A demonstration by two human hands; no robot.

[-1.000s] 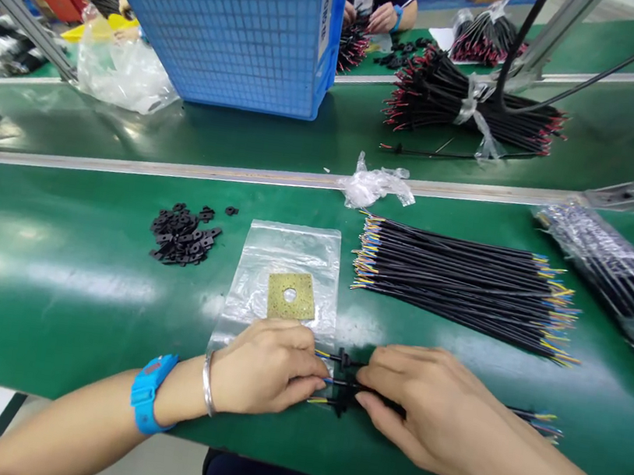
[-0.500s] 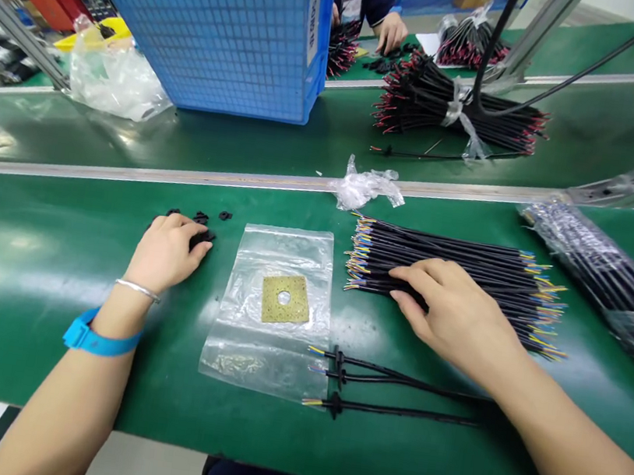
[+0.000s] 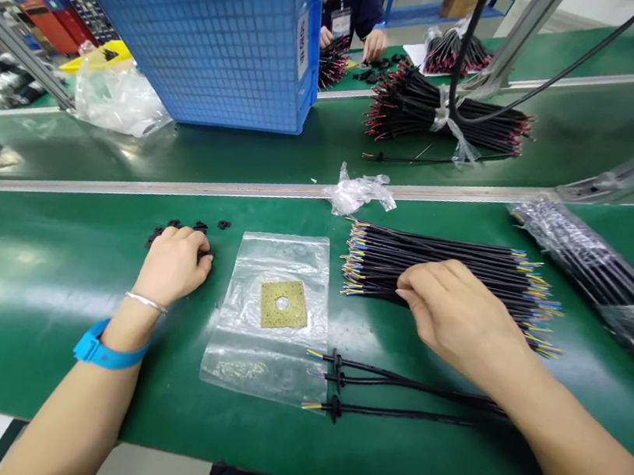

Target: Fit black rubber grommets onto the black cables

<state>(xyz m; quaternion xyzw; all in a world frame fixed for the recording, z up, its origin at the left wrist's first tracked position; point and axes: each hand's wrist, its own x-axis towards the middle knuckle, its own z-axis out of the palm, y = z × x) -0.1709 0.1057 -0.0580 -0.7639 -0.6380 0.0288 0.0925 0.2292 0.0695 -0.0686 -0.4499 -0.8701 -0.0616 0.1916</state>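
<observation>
My left hand (image 3: 172, 266) lies at the small black rubber grommets (image 3: 155, 234), its fingers curled and the thumb drawn in. A black grommet (image 3: 204, 255) shows between thumb and forefinger. My right hand (image 3: 454, 308) rests over a bundle of black cables (image 3: 445, 249) with stripped coloured wire ends. Its thumb and forefinger pinch together at a cable on the near side, mostly hidden by the fingers. Between the hands, a yellow square sponge (image 3: 284, 304) with a hole sits on a clear plastic bag (image 3: 229, 335). Several black cables with grommets (image 3: 398, 414) lie in front.
A wrapped cable bundle (image 3: 601, 270) lies at the right. Crumpled plastic (image 3: 359, 192) sits on the metal rail (image 3: 212, 182). Beyond stand a blue crate (image 3: 220, 43) and a tied cable bundle (image 3: 407, 101). A co-worker's hand (image 3: 375, 44) is at the far bench.
My right thumb and forefinger have closed from apart into a pinch at the cables. My left thumb has drawn in against the fingers at the grommets. The whole view has shifted slightly.
</observation>
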